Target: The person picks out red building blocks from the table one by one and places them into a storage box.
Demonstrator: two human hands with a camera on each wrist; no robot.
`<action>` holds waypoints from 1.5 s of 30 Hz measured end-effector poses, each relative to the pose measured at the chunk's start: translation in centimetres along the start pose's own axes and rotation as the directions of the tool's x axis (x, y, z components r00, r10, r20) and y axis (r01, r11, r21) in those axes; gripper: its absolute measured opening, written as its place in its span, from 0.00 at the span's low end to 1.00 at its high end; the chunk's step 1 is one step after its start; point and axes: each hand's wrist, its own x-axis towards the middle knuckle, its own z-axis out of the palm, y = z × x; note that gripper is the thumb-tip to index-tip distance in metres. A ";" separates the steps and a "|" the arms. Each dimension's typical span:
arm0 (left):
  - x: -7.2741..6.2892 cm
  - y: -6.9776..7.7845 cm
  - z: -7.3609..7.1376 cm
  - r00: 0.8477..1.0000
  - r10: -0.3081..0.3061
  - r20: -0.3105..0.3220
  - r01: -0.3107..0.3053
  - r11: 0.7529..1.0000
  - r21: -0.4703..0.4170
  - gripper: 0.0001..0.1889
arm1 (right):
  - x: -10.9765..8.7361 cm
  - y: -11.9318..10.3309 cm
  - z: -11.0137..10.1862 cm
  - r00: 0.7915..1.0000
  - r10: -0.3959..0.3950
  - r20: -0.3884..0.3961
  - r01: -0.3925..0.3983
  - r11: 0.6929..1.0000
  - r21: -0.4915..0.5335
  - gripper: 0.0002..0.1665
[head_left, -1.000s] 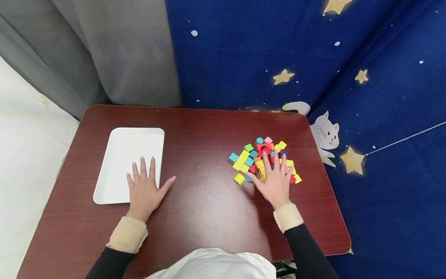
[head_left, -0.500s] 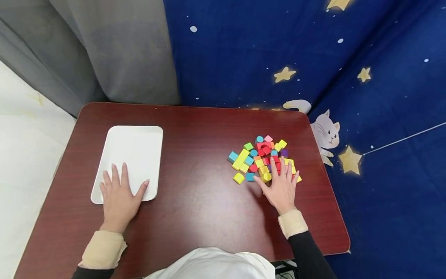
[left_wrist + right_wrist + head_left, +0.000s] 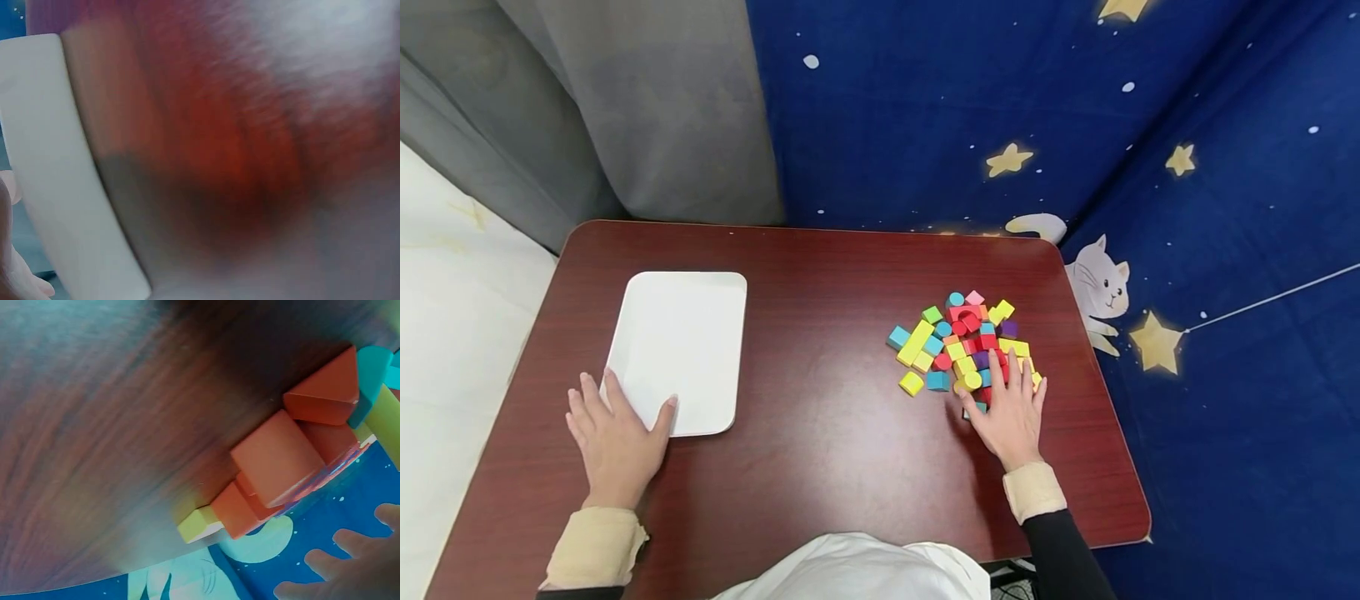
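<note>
1. The person's left hand (image 3: 619,450) lies over the near left corner of the white tray (image 3: 692,350), its fingers spread and nearly straight, thumb pointing off to the side. It has hold of nothing; I cannot tell whether it rests on the tray or sits just above it.

2. The tray stands on the left part of the dark red wooden table (image 3: 827,375), its rounded corners plain to see.

3. The right hand (image 3: 1013,425) is over the near right edge of a heap of toy blocks, fingers spread with a slight bend. It grips nothing — whether a fingertip touches a block I cannot make out.

4. The heap sits on the right part of the table, well apart from the tray. Within it are a long yellow block (image 3: 915,343), a red arch block (image 3: 965,313), a purple block (image 3: 1008,329) and a green block (image 3: 932,315).

5. A yellow cylinder (image 3: 912,384) and a blue cube (image 3: 937,382) lie side by side at its near edge; a teal block (image 3: 974,411) is just beside the right thumb.

6. Beige bands (image 3: 597,546) wrap both wrists. Behind the table hang a grey curtain (image 3: 677,108) and a blue curtain (image 3: 910,125) — stars and a white cat (image 3: 1097,283) printed on the blue.
</note>
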 end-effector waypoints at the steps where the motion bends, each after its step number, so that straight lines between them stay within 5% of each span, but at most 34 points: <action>1: -0.1 -0.2 0.1 1.000 -0.009 0.008 0.009 1.000 -0.008 0.53 | -0.1 0.1 0.0 1.000 -0.001 0.001 0.001 1.000 0.001 0.52; 9: -0.4 -1.4 0.4 0.996 -0.073 0.058 0.075 0.997 -0.036 0.53 | -0.5 0.8 0.0 1.000 0.018 -0.012 -0.018 0.999 0.031 0.51; 23: 0.3 -2.3 0.2 0.992 -0.122 0.016 0.123 0.992 -0.033 0.47 | -0.7 1.2 0.0 0.997 0.062 -0.054 -0.058 0.995 0.079 0.44; 33: 1.3 -2.7 -0.9 0.966 -0.210 0.149 0.217 0.976 -0.032 0.41 | -0.4 1.5 -0.2 0.996 0.089 -0.022 -0.087 0.993 0.073 0.38; 45: 3.4 -2.8 -1.2 0.947 -0.240 0.212 0.272 0.953 -0.134 0.37 | 0.2 1.7 -0.3 0.998 0.062 -0.003 -0.061 0.994 0.096 0.30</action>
